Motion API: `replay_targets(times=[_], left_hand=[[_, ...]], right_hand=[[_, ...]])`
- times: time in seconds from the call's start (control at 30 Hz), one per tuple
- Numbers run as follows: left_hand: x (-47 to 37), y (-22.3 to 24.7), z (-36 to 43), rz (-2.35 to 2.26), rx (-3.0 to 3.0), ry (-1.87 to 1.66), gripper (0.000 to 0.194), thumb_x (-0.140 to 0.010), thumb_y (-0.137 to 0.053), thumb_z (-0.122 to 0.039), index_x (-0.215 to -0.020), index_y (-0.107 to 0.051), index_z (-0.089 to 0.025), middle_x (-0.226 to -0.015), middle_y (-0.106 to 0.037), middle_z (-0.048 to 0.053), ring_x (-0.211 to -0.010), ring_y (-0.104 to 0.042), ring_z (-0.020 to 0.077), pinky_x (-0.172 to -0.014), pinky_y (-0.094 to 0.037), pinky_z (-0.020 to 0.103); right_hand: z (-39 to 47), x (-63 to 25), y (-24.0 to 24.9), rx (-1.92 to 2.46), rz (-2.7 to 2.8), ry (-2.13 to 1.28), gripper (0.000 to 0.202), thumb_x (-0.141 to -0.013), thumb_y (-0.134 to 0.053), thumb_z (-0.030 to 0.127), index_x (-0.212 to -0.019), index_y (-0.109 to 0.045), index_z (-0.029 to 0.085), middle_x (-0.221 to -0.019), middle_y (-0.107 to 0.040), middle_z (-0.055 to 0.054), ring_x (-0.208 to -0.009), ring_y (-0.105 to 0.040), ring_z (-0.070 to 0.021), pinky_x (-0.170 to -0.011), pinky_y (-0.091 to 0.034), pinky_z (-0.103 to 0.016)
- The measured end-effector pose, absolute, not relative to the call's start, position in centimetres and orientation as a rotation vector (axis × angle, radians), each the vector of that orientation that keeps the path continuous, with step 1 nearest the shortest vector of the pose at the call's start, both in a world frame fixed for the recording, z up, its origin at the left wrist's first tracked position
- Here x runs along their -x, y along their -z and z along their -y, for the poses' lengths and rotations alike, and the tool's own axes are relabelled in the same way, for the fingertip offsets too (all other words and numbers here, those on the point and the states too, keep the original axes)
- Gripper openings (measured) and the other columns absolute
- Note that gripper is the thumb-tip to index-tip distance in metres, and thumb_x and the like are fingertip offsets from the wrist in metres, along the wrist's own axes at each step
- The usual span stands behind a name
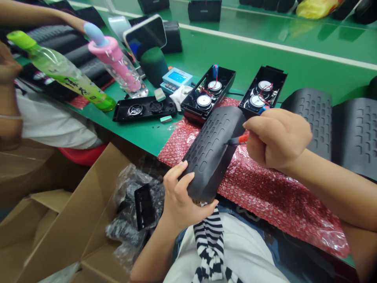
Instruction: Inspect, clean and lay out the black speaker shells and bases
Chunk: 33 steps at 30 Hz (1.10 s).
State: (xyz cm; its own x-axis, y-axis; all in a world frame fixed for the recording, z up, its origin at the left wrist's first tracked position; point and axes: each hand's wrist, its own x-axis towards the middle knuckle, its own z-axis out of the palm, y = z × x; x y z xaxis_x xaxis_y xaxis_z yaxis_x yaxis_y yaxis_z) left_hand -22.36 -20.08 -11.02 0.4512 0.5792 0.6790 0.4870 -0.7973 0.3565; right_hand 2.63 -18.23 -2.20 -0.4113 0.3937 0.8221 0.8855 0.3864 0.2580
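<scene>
My left hand (184, 192) grips the near end of a black speaker case (210, 145), fingers on one side and thumb along the bottom edge. The case is tilted over the bubble wrap and has rows of raised oval bumps. In my right hand (278, 137), closed in a fist, is a red-handled brush (238, 140); its dark tip meets the side of the case. Behind the case stand two open speaker boxes, a left one (209, 94) and a right one (263, 90), with round drivers and red wires inside.
Red bubble wrap (265, 192) covers the table edge. More black cases (312, 114) stand at right. A black panel (144, 110), blue device (178, 76), green bottle (63, 72) and pink-lidded bottle (118, 65) are at left. A cardboard box (70, 204) stands below; another person's arm (44, 13) reaches in.
</scene>
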Motion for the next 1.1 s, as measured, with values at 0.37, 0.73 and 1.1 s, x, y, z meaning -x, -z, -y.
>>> replay_targets(times=[0.37, 0.73, 1.1], left_hand=[[22.2, 11.0, 19.9, -0.936, -2.58, -1.291, 0.083, -0.06, -0.085, -0.036, -0.126, -0.04, -0.016, -0.128, -0.049, 0.022, -0.12, -0.053, 0.0365, -0.097, -0.05, 0.056], [22.3, 11.1, 19.9, -0.927, -2.566, -1.3, 0.086, -0.059, -0.085, -0.034, -0.129, -0.038, -0.017, -0.129, -0.049, 0.022, -0.12, -0.053, 0.0363, -0.098, -0.05, 0.056], [22.3, 11.1, 19.9, -0.939, -2.571, -1.301, 0.084, -0.059, -0.084, -0.035, -0.128, -0.039, -0.017, -0.129, -0.05, 0.021, -0.119, -0.053, 0.036, -0.098, -0.05, 0.055]], right_hand=[[17.5, -3.4, 1.9, 1.104, 1.969, 0.999, 0.014, -0.093, -0.039, 0.012, -0.085, -0.048, 0.021, -0.059, -0.041, 0.004, -0.052, -0.039, -0.0113, -0.049, -0.031, -0.025], [17.1, -4.0, 2.0, 1.136, 1.956, 1.05, 0.014, -0.087, -0.041, 0.01, -0.082, -0.048, 0.021, -0.059, -0.042, 0.003, -0.053, -0.04, -0.011, -0.05, -0.031, -0.024], [15.5, -5.2, 2.5, 1.074, 1.849, 1.058, 0.016, -0.089, -0.041, 0.007, -0.086, -0.053, 0.017, -0.068, -0.056, 0.002, -0.059, -0.052, -0.0092, -0.055, -0.038, -0.022]])
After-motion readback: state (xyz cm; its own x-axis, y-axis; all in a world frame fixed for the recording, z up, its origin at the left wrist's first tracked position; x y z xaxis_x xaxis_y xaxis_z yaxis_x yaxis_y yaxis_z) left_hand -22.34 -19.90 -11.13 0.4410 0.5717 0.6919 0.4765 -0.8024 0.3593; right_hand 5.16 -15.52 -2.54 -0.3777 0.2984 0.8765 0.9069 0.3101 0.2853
